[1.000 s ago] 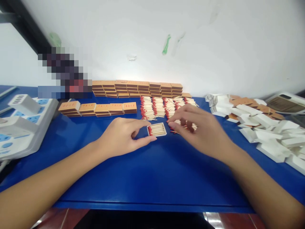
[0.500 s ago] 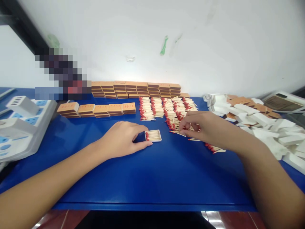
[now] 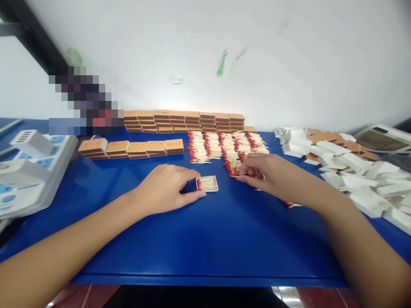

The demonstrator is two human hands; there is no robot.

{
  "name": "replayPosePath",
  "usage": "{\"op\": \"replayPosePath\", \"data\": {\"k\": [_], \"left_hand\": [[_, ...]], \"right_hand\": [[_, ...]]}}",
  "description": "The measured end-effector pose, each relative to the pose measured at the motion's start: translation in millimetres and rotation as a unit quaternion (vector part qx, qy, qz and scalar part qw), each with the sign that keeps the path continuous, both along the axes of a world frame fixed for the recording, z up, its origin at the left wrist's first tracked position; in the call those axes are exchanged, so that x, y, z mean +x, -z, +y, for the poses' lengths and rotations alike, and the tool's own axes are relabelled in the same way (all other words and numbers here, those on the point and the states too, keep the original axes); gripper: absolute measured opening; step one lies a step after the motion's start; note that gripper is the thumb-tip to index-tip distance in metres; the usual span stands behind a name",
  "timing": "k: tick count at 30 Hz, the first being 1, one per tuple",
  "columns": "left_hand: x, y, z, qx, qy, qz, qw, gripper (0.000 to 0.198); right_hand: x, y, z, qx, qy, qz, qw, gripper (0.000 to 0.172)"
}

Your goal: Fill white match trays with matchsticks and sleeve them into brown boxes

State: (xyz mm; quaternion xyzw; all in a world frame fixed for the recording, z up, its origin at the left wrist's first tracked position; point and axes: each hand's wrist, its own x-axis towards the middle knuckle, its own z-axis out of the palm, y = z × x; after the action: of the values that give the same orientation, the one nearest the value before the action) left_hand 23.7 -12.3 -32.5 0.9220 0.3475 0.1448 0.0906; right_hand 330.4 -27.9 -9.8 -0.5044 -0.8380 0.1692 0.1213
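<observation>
My left hand (image 3: 170,188) grips the left end of a small white matchbox tray (image 3: 217,189) between thumb and index finger. Several red-headed matches (image 3: 208,183) lie side by side in the tray, heads to the left. To the right, my right hand (image 3: 265,173) pinches a match at the near edge of the match piles; its fingers hide most of it. Rows of loose matches (image 3: 197,147) with red heads and pale sticks are spread behind both hands. A few more (image 3: 287,204) lie partly covered by my right wrist.
Closed orange matchboxes (image 3: 138,148) stand in a row at left, with a longer stack (image 3: 192,116) along the wall. White trays and orange sleeves (image 3: 362,171) are heaped at right, near a phone-like object (image 3: 382,139). A power strip (image 3: 48,188) with plugs sits at the left edge.
My right hand has shifted slightly left along the match pile, its fingertips drawn closer together. My left hand and the tray have stayed put, apart from a slight camera shift.
</observation>
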Motion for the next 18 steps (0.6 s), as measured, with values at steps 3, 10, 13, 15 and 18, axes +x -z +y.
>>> {"op": "replayPosePath", "data": {"k": [3,10,13,15,18], "left_hand": [[0.5,-0.6,-1.3,-0.003,0.002,0.003,1.0,0.035],[3.1,0.2,-7.5,-0.004,0.024,-0.021,0.999,0.036],[3.2,1.5,-8.0,0.009,0.028,-0.024,0.999,0.035],[3.0,2.2,-7.4,0.015,0.029,-0.026,0.999,0.035],[2.7,2.9,-6.5,0.018,0.033,-0.029,0.999,0.034]], "right_hand": [[-6.9,-0.6,-3.8,0.026,0.005,0.02,0.999,0.023],[-48.8,5.1,-23.0,0.055,-0.047,0.079,0.994,0.008],[-57.0,8.3,-27.1,0.05,-0.069,0.085,0.993,0.009],[-57.6,9.3,-28.2,0.045,-0.072,0.09,0.992,0.011],[-57.1,9.7,-29.3,0.042,-0.066,0.095,0.992,0.011]]}}
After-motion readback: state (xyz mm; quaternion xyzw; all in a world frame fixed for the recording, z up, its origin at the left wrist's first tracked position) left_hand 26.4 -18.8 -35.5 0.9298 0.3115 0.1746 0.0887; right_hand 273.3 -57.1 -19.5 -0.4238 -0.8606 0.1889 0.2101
